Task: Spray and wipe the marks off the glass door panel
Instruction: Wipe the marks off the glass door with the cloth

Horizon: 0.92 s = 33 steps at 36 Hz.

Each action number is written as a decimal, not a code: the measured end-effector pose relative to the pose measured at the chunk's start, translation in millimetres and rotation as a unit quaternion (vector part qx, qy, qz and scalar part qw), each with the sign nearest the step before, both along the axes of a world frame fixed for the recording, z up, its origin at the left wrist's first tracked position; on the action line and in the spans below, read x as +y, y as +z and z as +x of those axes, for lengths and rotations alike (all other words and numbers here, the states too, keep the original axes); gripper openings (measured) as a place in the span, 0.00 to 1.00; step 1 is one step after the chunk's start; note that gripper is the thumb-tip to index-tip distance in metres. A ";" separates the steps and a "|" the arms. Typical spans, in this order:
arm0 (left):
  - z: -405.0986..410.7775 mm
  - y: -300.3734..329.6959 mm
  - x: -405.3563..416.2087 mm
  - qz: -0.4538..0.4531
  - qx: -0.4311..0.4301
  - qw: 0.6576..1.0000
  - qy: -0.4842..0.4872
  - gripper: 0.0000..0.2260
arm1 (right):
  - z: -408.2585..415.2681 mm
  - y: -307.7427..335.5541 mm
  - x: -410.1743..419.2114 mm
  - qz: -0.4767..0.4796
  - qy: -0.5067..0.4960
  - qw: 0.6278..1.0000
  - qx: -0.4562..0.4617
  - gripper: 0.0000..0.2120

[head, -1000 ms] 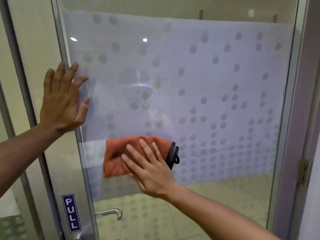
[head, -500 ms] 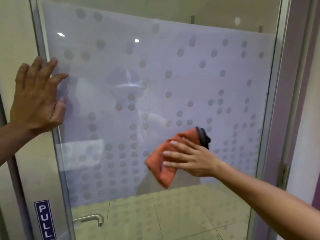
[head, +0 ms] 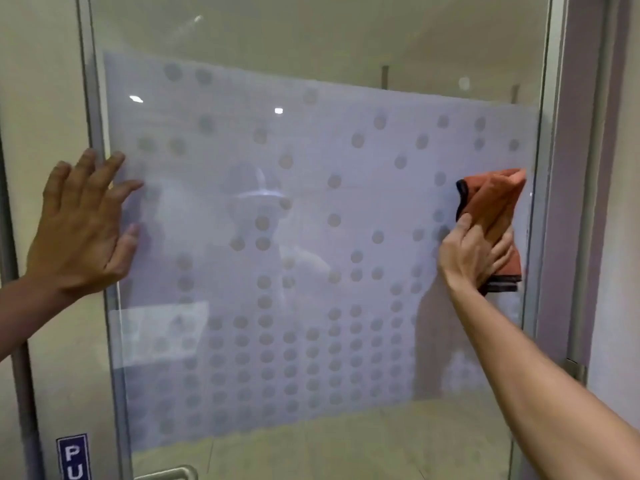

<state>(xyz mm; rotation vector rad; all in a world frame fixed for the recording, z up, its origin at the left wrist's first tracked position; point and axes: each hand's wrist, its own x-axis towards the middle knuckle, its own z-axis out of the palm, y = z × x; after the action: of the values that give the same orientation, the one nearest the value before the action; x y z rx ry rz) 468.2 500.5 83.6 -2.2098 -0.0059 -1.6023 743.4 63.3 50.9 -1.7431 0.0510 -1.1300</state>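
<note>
Glass door panel [head: 311, 237]: upright in a metal frame, its middle band covered by frosted film with rows of grey dots, clear glass above and below; reflections show in it, and no distinct marks can be made out. Step in hand, by judgement: the wiping, with the cloth at the far right edge of the film; no spray bottle is in view. Left hand [head: 81, 226]: flat on the glass at the left frame edge, fingers spread and grasping nothing, apparently steadying the door. Right hand [head: 476, 252]: fingers clenched around an orange cloth [head: 493, 206], pressing it to the panel just beside the right frame. Next move likely calls for a pass back leftward or downward over unwiped film, keeping firm pressure. Door handle [head: 169, 474]: metal, bottom edge, partly cut off. Blue sign [head: 72, 457]: white letters "PU" readable, the rest out of view.
</note>
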 end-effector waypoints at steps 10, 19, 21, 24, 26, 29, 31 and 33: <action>-5.4 0.3 -10.8 0.010 -0.031 0.999 0.024 0.28 | -28.9 43.9 72.1 0.001 -0.026 0.999 -0.024 0.30; -4.6 -0.3 -8.1 0.003 -0.024 0.999 0.031 0.28 | -94.9 29.2 172.8 -0.198 -0.023 0.960 -0.199 0.28; -4.3 -0.6 -7.0 0.004 -0.019 0.999 0.038 0.28 | -113.2 14.3 194.2 -0.259 0.003 0.935 -0.242 0.27; -4.4 0.9 -6.3 0.002 -0.022 0.999 0.034 0.27 | -141.6 -16.4 220.3 -0.320 0.064 0.899 -0.291 0.26; -4.7 2.4 -6.6 -0.008 -0.026 0.999 0.020 0.26 | -153.6 -42.3 232.2 -0.355 0.095 0.874 -0.318 0.26; -5.6 2.6 -7.2 -0.015 -0.026 0.999 0.016 0.25 | -161.3 -83.5 239.5 -0.426 0.124 0.824 -0.352 0.26; -7.1 1.9 -7.4 -0.017 -0.022 0.999 0.024 0.25 | -162.4 -110.5 240.8 -0.476 0.136 0.786 -0.371 0.27; -8.1 1.3 -7.6 -0.017 -0.019 0.999 0.029 0.24 | -162.4 -136.2 241.6 -0.523 0.138 0.745 -0.391 0.28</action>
<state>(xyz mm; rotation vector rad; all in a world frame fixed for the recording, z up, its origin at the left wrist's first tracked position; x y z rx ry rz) 460.2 492.9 84.9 -2.1833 -0.1079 -1.6247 580.9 304.9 -85.3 -1.8727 -1.5843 -1.7199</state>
